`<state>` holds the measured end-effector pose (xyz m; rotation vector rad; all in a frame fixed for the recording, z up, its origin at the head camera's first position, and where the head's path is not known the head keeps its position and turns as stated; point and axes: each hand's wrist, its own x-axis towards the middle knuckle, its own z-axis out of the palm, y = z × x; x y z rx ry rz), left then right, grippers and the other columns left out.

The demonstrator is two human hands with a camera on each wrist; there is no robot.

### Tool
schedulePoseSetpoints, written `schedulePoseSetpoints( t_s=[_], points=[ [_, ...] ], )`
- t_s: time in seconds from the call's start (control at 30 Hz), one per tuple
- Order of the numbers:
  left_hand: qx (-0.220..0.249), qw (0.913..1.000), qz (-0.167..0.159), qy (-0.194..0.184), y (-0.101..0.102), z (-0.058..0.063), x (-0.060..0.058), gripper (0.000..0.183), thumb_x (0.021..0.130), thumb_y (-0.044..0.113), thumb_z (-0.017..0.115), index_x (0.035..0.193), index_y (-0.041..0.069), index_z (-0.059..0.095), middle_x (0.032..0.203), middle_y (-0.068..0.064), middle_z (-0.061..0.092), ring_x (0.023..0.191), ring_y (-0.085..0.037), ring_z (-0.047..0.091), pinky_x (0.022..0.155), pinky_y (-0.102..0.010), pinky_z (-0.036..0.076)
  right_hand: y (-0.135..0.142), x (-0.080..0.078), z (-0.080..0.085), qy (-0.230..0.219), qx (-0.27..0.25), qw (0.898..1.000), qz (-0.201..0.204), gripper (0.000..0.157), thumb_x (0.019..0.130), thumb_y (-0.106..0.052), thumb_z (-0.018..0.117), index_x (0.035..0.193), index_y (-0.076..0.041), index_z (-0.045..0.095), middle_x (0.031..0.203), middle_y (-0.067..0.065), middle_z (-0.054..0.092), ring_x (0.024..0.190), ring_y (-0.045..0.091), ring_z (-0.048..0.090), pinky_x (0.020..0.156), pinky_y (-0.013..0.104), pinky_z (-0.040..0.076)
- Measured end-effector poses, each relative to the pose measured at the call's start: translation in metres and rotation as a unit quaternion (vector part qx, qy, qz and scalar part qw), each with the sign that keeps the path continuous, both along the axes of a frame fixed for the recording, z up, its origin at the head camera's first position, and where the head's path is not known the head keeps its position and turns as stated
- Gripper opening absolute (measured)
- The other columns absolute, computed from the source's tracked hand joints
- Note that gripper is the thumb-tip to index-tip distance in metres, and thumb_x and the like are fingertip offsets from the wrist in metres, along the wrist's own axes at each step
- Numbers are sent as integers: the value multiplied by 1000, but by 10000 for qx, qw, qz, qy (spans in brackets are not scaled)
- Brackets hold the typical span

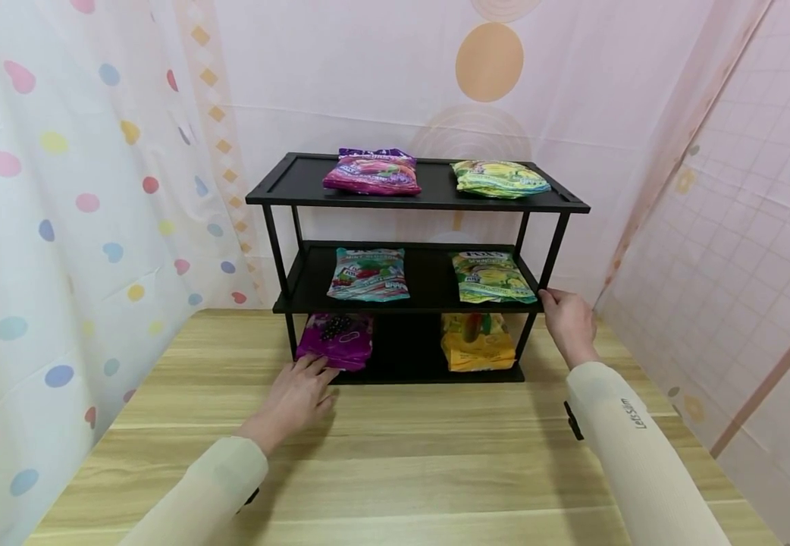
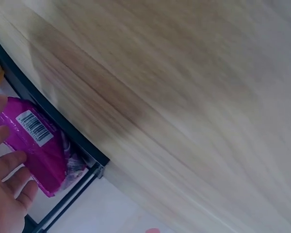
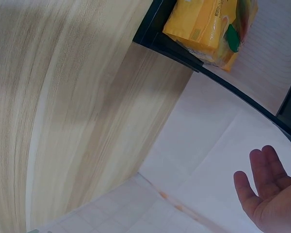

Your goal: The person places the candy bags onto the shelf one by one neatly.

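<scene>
A black three-tier shelf rack [image 1: 429, 307] stands on the table, with bags of sweets on every tier. My left hand [image 1: 297, 394] is at the front of the purple bag [image 1: 343, 345] on the bottom tier, fingers spread and loosely extended; the left wrist view shows the fingers over this bag's barcode side [image 2: 36, 141]. With thumb and forefinger, my right hand [image 1: 570, 324] pinches the rack's right end at the middle tier, by the post. In the right wrist view, the other fingers [image 3: 266, 170] stand away from the rack. Its thumb is hidden there.
A yellow bag [image 1: 478, 345] lies at the bottom right. The middle tier bears a teal bag [image 1: 369, 274] and a yellow-green bag [image 1: 493, 277]. On top are a pink-purple bag [image 1: 373, 174] and another yellow-green bag [image 1: 500, 180]. Patterned curtains [image 1: 95, 189] surround the wooden table [image 1: 422, 455].
</scene>
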<state>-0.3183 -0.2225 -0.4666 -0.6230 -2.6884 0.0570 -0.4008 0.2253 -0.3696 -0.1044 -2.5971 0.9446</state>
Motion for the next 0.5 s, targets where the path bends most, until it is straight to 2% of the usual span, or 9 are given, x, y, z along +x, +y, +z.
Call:
schedulePoseSetpoints(
  t_s=[0.17, 0.37, 0.5],
  points=[
    [78, 9999, -34, -78, -1, 2, 1, 48, 89, 30, 74, 129, 5, 65, 135, -23, 57, 126, -43, 49, 99, -58, 42, 0, 0, 0, -19, 20, 10000, 20, 45, 106, -39, 41, 133, -11, 65, 131, 18, 62, 117, 44, 56, 89, 59, 44],
    [-2, 9989, 105, -451, 1, 4, 0, 49, 93, 34, 69, 134, 7, 62, 141, -22, 53, 130, -44, 46, 101, -59, 40, -1, 1, -1, -70, 0, 10000, 4, 45, 106, -39, 41, 131, -12, 66, 130, 19, 62, 116, 45, 56, 89, 60, 43],
    [-32, 9988, 127, -478, 1, 4, 0, 49, 93, 34, 69, 134, 7, 62, 141, -21, 53, 131, -43, 45, 100, -59, 40, -1, 0, 0, -84, -42, 9999, 36, 46, 106, -40, 41, 133, -12, 64, 133, 18, 61, 120, 45, 54, 91, 61, 43]
  ],
)
